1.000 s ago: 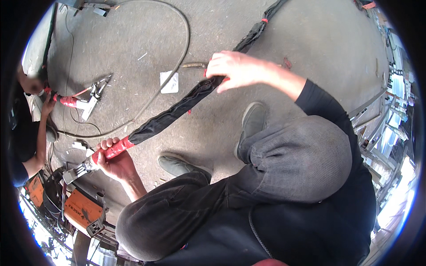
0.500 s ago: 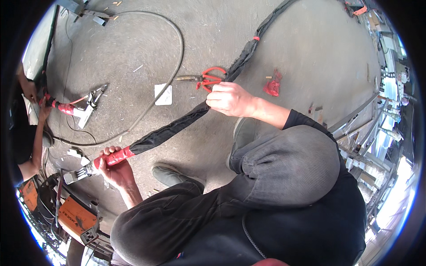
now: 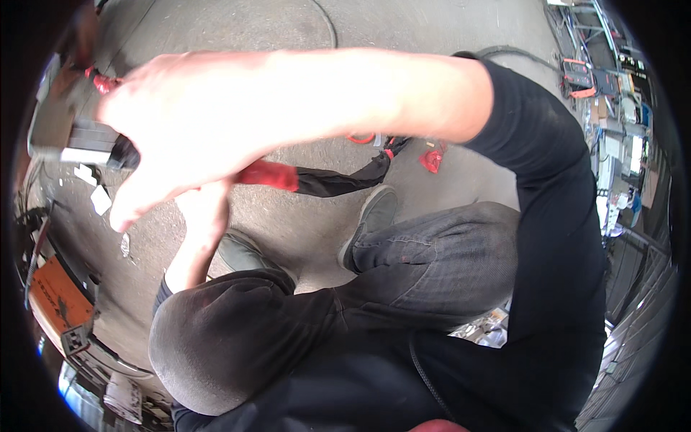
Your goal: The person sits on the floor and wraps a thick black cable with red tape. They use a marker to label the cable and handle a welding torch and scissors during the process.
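My right hand, large, overexposed and blurred, reaches across to the left close in front of the view. Its thumb stands apart from the fingers, and nothing shows gripped in it. Below it, my left hand is at the red-wrapped end of a black-sleeved cable; its fingers are largely hidden behind the right hand, but it appears closed round that end. The cable runs right along the floor. A grey metal piece with a dark part shows just past the right hand; what it joins to is hidden.
An orange machine stands at the lower left. White scraps lie on the concrete floor near it. A red tool handle shows past my right forearm, with a crumpled red scrap farther right. Cluttered racks line the right side.
My right hand has let go of the black cable's middle and swung up and left over my left hand. The view has shifted, and the red-wrapped end now appears farther right.
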Tool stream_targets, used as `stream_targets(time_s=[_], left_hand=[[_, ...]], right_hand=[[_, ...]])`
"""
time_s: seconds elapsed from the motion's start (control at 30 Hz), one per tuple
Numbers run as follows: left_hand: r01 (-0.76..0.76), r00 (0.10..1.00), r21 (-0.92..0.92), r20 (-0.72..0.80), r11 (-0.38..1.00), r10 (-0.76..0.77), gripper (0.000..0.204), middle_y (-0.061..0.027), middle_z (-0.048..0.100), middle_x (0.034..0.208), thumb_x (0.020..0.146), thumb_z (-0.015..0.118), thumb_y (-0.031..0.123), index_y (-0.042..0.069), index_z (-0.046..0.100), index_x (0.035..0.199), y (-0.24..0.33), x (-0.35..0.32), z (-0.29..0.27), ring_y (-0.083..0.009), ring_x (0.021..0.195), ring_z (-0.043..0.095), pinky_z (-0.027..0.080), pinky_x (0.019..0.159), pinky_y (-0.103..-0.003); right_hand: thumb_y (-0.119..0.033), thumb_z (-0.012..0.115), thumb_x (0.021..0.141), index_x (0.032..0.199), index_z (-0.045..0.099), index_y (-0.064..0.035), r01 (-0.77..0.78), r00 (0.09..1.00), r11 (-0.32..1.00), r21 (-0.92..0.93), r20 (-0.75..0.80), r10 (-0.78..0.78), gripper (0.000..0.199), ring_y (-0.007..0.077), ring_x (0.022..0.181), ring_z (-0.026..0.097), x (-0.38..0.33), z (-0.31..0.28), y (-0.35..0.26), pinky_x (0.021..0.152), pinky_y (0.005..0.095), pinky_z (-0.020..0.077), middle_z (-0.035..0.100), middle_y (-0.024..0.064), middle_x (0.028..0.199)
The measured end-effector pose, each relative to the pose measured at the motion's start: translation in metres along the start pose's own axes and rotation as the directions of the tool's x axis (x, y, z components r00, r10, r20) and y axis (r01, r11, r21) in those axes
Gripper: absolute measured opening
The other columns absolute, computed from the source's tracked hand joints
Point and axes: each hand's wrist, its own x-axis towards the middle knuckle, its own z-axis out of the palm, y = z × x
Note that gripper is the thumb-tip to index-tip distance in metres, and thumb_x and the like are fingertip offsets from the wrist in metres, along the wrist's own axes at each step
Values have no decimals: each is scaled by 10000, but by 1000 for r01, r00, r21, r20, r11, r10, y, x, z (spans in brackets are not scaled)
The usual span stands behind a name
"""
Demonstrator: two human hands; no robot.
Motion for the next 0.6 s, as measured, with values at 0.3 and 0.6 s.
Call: stream_targets(time_s=[0.3,0.6], left_hand=[[-108,834,-11,543,994,97,366,-68,834,1023,985,943,356,58,810,1150,68,23,54,-205,941,786,629,882,-384],[-164,712,276,697,947,-80,375,-206,769,840,1050,826,368,8,721,1060,-2,12,11,-428,846,791,611,780,-514]], right_hand=[[-222,751,1100,1408,668,15,261,951,851,456,-271,-147,397,141,760,739,-17,-21,5,630,301,631,742,86,944],[-390,814,1045,1163,786,-5,-565,822,824,37,106,559,404,104,650,647,-47,-70,-20,611,293,547,723,3,809]])
